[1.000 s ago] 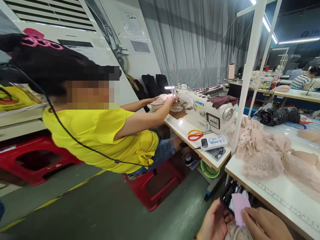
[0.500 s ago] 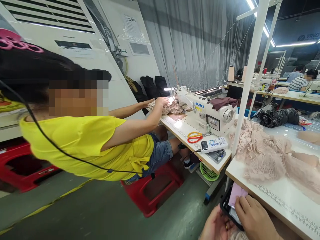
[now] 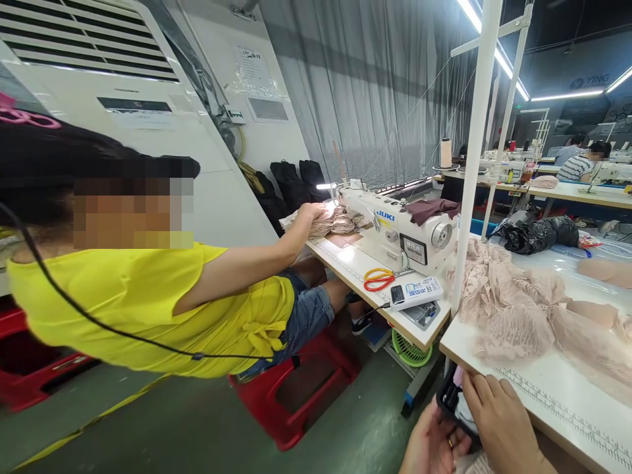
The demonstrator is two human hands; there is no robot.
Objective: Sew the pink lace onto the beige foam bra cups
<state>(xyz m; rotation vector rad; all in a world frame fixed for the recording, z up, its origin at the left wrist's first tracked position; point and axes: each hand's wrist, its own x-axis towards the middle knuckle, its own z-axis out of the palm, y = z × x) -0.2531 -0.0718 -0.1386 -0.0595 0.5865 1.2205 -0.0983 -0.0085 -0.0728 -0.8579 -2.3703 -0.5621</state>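
At the lower right, a small black tray (image 3: 443, 411) sits below the table's front edge. My left hand (image 3: 430, 440) holds it from beneath and at its left side, a ring on one finger. Over the tray's right side lies my right hand (image 3: 508, 421), its fingers curled down into it; what they grip, if anything, is hidden. A bit of pink material (image 3: 458, 376) shows beside the right fingertips, and something pale lies inside the tray. Beige lace fabric (image 3: 518, 322) is heaped on the white table (image 3: 577, 388) above my hands.
A person in a yellow top (image 3: 148, 309) sits on a red stool (image 3: 291, 401), one hand at a sewing machine (image 3: 419, 230). Scissors (image 3: 379, 279) and a white power bank (image 3: 415, 292) lie there. A white pole (image 3: 476, 158) rises between the tables.
The view has shifted slightly. The pink material between my fingers is now mostly out of sight, and more of the tray's inside shows. The seated person leans further left.
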